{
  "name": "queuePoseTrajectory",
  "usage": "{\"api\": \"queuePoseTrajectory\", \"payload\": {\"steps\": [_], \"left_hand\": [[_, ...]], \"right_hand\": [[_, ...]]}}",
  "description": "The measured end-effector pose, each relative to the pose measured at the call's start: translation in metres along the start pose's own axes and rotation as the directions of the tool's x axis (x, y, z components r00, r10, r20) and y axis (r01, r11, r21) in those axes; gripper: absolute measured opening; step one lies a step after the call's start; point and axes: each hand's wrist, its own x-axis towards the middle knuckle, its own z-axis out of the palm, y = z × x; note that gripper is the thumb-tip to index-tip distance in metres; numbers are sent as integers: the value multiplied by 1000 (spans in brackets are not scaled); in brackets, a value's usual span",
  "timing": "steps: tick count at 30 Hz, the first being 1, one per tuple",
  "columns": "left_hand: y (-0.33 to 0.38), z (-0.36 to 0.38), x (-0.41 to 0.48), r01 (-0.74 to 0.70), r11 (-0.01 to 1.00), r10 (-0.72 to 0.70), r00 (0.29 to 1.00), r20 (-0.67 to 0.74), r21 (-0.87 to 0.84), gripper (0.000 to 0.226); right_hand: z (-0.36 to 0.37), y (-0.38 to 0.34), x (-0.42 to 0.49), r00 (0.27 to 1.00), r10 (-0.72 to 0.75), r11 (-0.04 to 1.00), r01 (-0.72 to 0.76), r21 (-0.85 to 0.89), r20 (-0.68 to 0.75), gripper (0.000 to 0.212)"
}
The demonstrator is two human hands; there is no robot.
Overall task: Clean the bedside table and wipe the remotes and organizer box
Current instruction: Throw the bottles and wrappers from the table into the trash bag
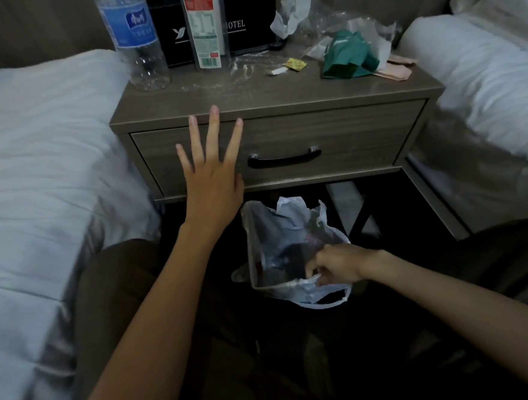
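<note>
I have my left hand raised flat before the drawer of the bedside table, fingers spread wide and holding nothing. My right hand sits low, fingers pinched on the rim of a plastic bag under the table. The black organizer box stands at the table's back edge behind a water bottle; wrappers crowd the right side, the front strip bare.

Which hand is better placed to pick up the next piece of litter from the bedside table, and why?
Left. The left hand is open and raised near the bedside table; the right hand is low, holding the plastic bag open.
</note>
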Motion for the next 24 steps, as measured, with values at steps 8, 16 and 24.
{"api": "queuePoseTrajectory", "payload": {"steps": [8,16,24], "left_hand": [[1,-7,1,22,1000,-22,1000,6,-10,85],[-2,-29,24,68,972,-124,962,-245,-225,59],[-5,-48,67,67,887,-248,903,-350,-457,48]], "right_hand": [[-29,5,-7,994,-65,981,79,178,-87,32],[-136,-23,-52,657,-69,962,242,124,-751,22],[-220,2,-67,251,-46,989,144,-9,-967,25]]}}
